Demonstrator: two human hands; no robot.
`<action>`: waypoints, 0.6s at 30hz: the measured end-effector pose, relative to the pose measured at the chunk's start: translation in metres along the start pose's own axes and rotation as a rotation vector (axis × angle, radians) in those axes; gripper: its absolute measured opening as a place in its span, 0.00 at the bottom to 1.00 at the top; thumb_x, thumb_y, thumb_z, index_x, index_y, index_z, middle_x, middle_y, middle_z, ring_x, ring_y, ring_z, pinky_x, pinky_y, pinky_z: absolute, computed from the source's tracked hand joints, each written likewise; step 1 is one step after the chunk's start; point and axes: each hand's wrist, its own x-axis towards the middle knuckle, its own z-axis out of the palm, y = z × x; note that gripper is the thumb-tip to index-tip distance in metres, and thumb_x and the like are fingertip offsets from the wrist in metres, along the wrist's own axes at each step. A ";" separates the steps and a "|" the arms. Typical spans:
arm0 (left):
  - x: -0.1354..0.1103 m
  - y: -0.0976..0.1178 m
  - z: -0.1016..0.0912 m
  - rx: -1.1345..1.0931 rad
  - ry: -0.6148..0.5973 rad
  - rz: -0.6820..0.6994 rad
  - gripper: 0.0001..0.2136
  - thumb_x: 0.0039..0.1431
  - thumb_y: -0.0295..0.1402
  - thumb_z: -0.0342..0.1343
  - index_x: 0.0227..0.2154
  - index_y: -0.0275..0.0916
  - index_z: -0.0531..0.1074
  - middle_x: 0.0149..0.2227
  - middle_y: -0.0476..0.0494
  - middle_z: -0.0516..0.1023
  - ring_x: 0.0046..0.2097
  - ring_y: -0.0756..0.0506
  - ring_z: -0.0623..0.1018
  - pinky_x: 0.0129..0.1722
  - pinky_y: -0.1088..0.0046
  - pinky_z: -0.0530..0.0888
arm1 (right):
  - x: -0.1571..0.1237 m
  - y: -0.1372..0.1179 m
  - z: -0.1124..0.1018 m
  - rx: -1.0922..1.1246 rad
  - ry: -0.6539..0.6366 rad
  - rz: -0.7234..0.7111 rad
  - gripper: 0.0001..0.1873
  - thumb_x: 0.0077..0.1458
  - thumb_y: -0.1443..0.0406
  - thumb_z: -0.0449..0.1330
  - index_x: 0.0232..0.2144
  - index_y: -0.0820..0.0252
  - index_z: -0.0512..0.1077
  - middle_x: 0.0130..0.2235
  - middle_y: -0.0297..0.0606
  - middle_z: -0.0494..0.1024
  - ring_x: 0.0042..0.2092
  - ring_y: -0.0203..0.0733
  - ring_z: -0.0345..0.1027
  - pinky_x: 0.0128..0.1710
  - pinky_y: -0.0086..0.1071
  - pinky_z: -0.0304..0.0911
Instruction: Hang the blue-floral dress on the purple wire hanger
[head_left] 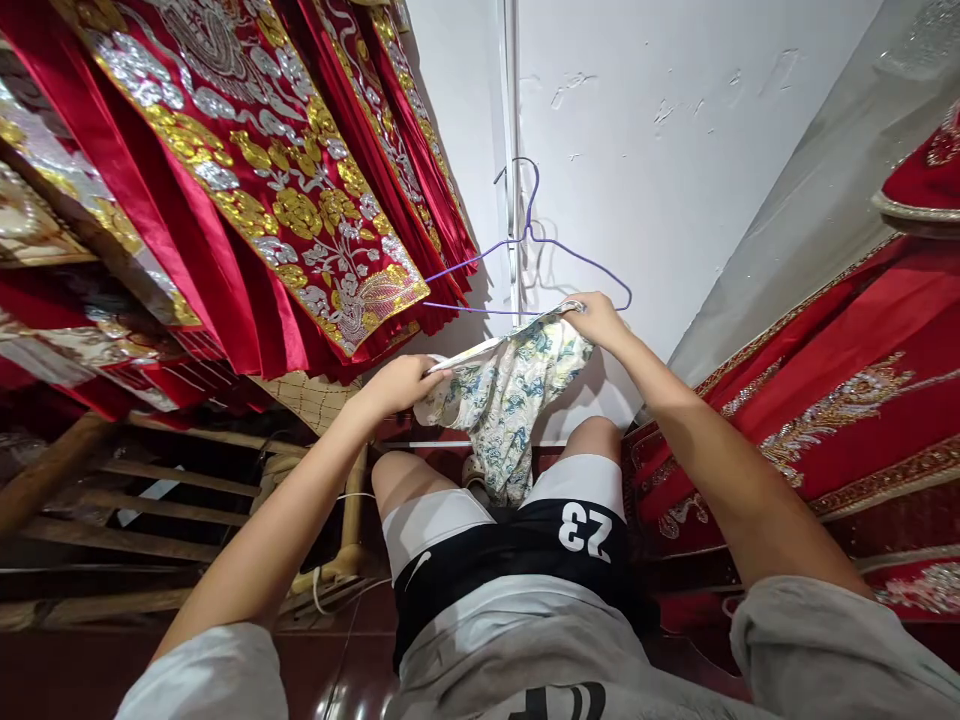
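A pale floral garment (506, 400) with blue-green print hangs between my two hands in front of my knees. My left hand (401, 383) is closed on its left edge. My right hand (596, 317) is closed on its upper right corner, close to the lower bar of a purple wire hanger (525, 240). The hanger hangs from a hook on a white pipe against the white wall. The cloth droops down between my legs.
Red garments with gold and silver embroidery (262, 190) hang at the left. More red embroidered cloth (825, 400) lies at the right. A wooden slatted frame (150, 500) stands at lower left. The white wall (660, 130) is straight ahead.
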 end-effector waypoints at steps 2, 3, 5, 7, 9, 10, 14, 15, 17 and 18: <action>0.011 0.002 -0.006 -0.057 0.092 0.050 0.21 0.61 0.53 0.49 0.24 0.42 0.72 0.32 0.36 0.81 0.35 0.39 0.77 0.42 0.65 0.72 | -0.007 -0.002 -0.018 -0.033 0.036 0.031 0.13 0.50 0.63 0.61 0.32 0.66 0.82 0.30 0.38 0.79 0.35 0.42 0.69 0.36 0.32 0.60; 0.017 0.003 -0.010 -0.072 0.129 0.054 0.21 0.61 0.52 0.49 0.24 0.42 0.72 0.33 0.36 0.81 0.35 0.38 0.77 0.43 0.64 0.72 | -0.010 -0.003 -0.026 -0.046 0.046 0.037 0.13 0.49 0.63 0.62 0.32 0.66 0.82 0.29 0.38 0.79 0.34 0.41 0.68 0.35 0.32 0.59; 0.031 0.006 -0.017 -0.094 0.204 0.035 0.19 0.59 0.50 0.51 0.23 0.42 0.71 0.32 0.37 0.79 0.36 0.37 0.77 0.45 0.62 0.73 | -0.013 -0.007 -0.039 -0.073 0.051 0.046 0.14 0.49 0.61 0.63 0.32 0.67 0.83 0.26 0.37 0.76 0.31 0.39 0.65 0.33 0.33 0.57; 0.040 0.008 -0.024 -0.136 0.273 0.050 0.17 0.56 0.49 0.56 0.22 0.41 0.70 0.34 0.36 0.79 0.39 0.36 0.78 0.49 0.59 0.74 | -0.014 -0.009 -0.047 -0.114 0.062 0.070 0.14 0.48 0.60 0.65 0.31 0.67 0.83 0.23 0.35 0.73 0.28 0.38 0.61 0.31 0.33 0.56; 0.043 0.011 -0.028 -0.196 0.316 0.126 0.17 0.54 0.49 0.60 0.23 0.40 0.71 0.42 0.34 0.81 0.47 0.33 0.79 0.55 0.57 0.74 | -0.014 -0.010 -0.051 -0.157 0.082 0.097 0.15 0.47 0.59 0.67 0.30 0.67 0.83 0.22 0.34 0.71 0.27 0.37 0.60 0.31 0.33 0.55; 0.042 0.013 -0.029 -0.219 0.334 0.169 0.17 0.53 0.49 0.61 0.23 0.40 0.72 0.47 0.33 0.81 0.52 0.32 0.78 0.58 0.56 0.73 | -0.014 -0.010 -0.052 -0.173 0.088 0.105 0.15 0.47 0.58 0.67 0.30 0.66 0.82 0.22 0.35 0.70 0.27 0.37 0.60 0.31 0.33 0.55; 0.029 0.016 -0.034 -0.210 0.427 0.223 0.15 0.53 0.47 0.62 0.28 0.39 0.76 0.54 0.34 0.80 0.57 0.31 0.77 0.62 0.55 0.71 | -0.013 -0.010 -0.048 -0.202 0.065 0.121 0.15 0.48 0.57 0.68 0.30 0.65 0.82 0.23 0.36 0.72 0.28 0.38 0.62 0.30 0.33 0.54; 0.026 0.016 -0.036 -0.192 0.455 0.224 0.15 0.54 0.47 0.62 0.30 0.38 0.77 0.54 0.34 0.81 0.56 0.32 0.78 0.61 0.55 0.72 | -0.013 -0.011 -0.047 -0.211 0.056 0.123 0.15 0.48 0.56 0.68 0.30 0.64 0.82 0.23 0.36 0.72 0.28 0.38 0.62 0.30 0.33 0.54; 0.022 0.015 -0.044 -0.158 0.493 0.225 0.14 0.54 0.46 0.62 0.30 0.39 0.79 0.52 0.36 0.81 0.55 0.33 0.79 0.61 0.55 0.73 | -0.011 -0.015 -0.046 -0.226 0.035 0.119 0.15 0.47 0.55 0.69 0.30 0.62 0.83 0.24 0.37 0.74 0.28 0.39 0.62 0.30 0.33 0.54; 0.021 0.014 -0.048 -0.145 0.503 0.224 0.14 0.54 0.46 0.63 0.29 0.39 0.79 0.51 0.36 0.82 0.54 0.33 0.80 0.60 0.56 0.73 | -0.010 -0.017 -0.047 -0.229 0.020 0.109 0.16 0.47 0.54 0.70 0.31 0.62 0.83 0.25 0.37 0.75 0.29 0.39 0.63 0.30 0.33 0.54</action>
